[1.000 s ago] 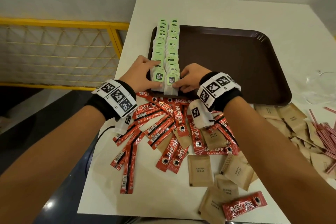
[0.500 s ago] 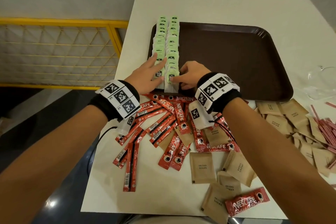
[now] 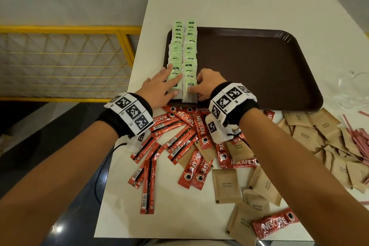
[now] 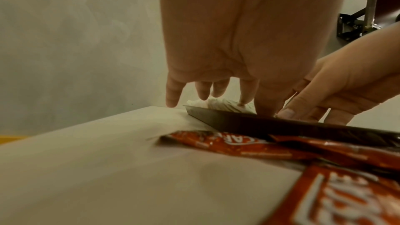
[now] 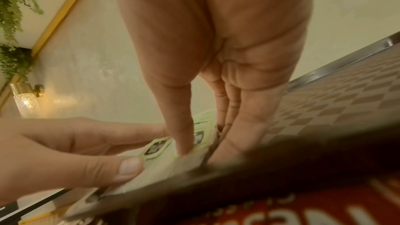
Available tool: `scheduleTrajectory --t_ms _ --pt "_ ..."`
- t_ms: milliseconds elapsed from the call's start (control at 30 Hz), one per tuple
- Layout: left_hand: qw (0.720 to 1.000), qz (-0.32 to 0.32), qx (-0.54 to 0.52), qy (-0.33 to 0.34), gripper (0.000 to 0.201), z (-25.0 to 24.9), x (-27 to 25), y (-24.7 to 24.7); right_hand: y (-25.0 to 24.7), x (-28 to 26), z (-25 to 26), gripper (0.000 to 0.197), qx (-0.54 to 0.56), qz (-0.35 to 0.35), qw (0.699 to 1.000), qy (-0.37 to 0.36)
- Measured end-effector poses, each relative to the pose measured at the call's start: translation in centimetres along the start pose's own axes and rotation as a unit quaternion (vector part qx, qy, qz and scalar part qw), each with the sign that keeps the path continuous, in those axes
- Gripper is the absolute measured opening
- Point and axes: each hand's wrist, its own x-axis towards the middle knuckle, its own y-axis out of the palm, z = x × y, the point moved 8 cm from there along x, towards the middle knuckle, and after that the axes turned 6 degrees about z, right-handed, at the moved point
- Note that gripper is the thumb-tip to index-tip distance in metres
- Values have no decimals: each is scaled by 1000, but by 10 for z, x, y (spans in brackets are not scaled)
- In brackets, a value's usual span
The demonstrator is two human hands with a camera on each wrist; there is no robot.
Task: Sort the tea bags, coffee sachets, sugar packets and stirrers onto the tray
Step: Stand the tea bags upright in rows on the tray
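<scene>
At the left of centre in the head view, the left hand [image 3: 159, 86] lies flat with straight, spread fingers on the near end of the left row of tea bags [image 3: 175, 50], its thumb on the lowest bag. Just right of it, the right hand [image 3: 207, 86] has curled fingers at the near end of the right row, thumb pressing on the last bag; whether it pinches that bag or only pushes it is hard to tell, as the right wrist view is blurred there. Both rows run up the frame along the left edge of the brown tray [image 3: 259, 70], long axis pointing away from the person. Below the hands, red coffee sachets [image 3: 179, 142] fan out on the white counter [image 3: 239, 10], mostly slanting up to the right. Further right lie tan sugar packets [image 3: 226, 184], scattered at mixed angles, and at the right edge a heap of pink stirrers [image 3: 357, 138].
</scene>
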Motion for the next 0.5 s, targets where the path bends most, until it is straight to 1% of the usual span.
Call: scheduleTrajectory --t_ms 100,167,267,367,433,467,500 --pt "1000 8 -23 14 56 1 1 1 0 -1 -5 39 26 11 1000 12" --pt "999 12 -49 16 60 2 0 0 -3 0 -7 44 36 14 999 20" --pt "993 -13 -114 0 66 7 -1 -14 -16 5 -7 52 45 -5 998 32" --pt "986 -25 -161 -23 68 11 4 -30 -24 12 -3 47 60 -22 997 42" --pt "985 2 -164 -45 70 15 8 -31 -19 15 -5 44 94 0 994 61" --pt "985 22 -161 -52 73 16 10 -27 -14 15 -7 50 106 21 992 69" --pt "985 39 -158 -55 76 18 10 -23 -8 15 -9 59 107 44 991 73"
